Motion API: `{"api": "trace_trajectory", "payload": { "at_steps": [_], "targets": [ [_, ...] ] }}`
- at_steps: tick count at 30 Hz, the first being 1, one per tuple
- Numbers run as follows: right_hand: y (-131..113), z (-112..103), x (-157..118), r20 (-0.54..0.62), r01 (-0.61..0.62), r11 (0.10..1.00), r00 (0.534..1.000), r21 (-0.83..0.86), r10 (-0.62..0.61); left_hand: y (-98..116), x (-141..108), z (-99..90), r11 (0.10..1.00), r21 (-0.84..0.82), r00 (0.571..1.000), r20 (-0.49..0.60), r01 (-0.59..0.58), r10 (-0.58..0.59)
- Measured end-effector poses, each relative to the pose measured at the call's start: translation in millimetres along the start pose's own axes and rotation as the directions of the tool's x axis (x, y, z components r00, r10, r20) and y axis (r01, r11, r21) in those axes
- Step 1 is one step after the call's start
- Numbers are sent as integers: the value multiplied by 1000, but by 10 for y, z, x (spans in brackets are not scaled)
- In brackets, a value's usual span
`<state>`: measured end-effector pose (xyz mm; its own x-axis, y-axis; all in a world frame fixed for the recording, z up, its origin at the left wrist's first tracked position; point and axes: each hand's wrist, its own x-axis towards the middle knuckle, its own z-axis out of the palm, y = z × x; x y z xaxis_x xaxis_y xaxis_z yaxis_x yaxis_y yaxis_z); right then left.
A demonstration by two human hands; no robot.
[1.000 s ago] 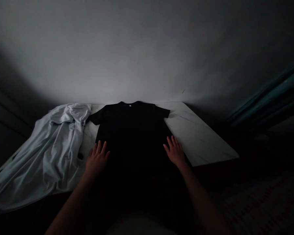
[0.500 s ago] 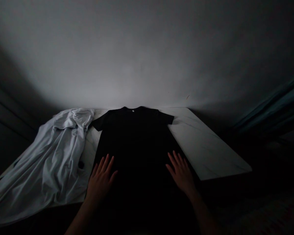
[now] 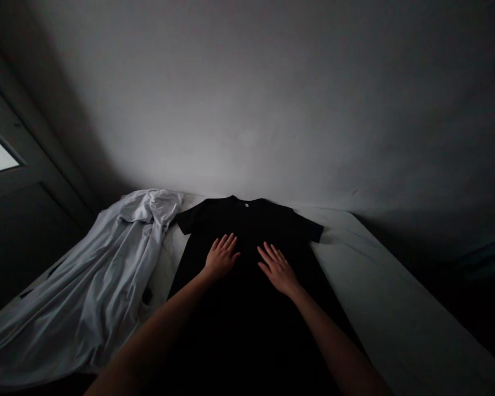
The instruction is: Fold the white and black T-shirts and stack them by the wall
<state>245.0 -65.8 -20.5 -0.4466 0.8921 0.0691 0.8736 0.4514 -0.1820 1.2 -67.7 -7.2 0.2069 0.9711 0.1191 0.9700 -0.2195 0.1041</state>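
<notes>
Black T-shirt (image 3: 247, 308) lying flat, left hand (image 3: 220, 258), right hand (image 3: 277, 269) resting atop, fingers (image 3: 231, 240) spread open

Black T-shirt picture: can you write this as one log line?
left hand: flat on black T-shirt | right hand: flat on black T-shirt | beside: crumpled white cloth

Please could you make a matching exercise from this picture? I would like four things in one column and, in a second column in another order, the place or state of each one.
Things:
1. black T-shirt
2. pale grey cloth
3. left hand and right hand
4. small white label

Places or states:
A. rumpled, left of the shirt
B. at the collar
C. open, resting on the shirt
D. spread flat, sleeves out

Right pairs: 1-D, 2-A, 3-C, 4-B
</notes>
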Motion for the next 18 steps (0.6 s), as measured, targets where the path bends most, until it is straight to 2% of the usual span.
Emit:
{"api": "trace_trajectory", "payload": {
  "at_steps": [3, 5, 7, 10, 12, 14, 18],
  "targets": [
    [656, 120, -33, -133, -212, 975, 970, -70, 201, -482, -58, 36, 966, 73, 968, -63, 247, -243],
    [856, 158, 154, -197, -301, 949, 940, -95, 278, -559, 89, 32, 936, 101, 941, -70, 337, -332],
    [799, 153, 537, -186, -255, 961, 954, -103, 233, -411, 421, 50, 958, 80, 960, -62, 277, -272],
    [553, 97, 1237, -81, -125, 989, 990, -81, 118, -84, 1039, 143, 996, -5, 994, -52, 91, -92],
    [551, 34, 1593, -23, -104, 992, 994, -67, 103, -64, 1364, 209, 999, -30, 998, -49, 30, -32],
    [755, -54, 1793, 6, -140, 987, 990, -74, 141, -290, 1569, 231, 999, -19, 999, -35, 31, -32],
    [1322, -257, 1917, 33, -322, 939, 944, -119, 328, -1016, 1755, 138, 988, 36, 988, 0, 152, -152]
  ]
}}
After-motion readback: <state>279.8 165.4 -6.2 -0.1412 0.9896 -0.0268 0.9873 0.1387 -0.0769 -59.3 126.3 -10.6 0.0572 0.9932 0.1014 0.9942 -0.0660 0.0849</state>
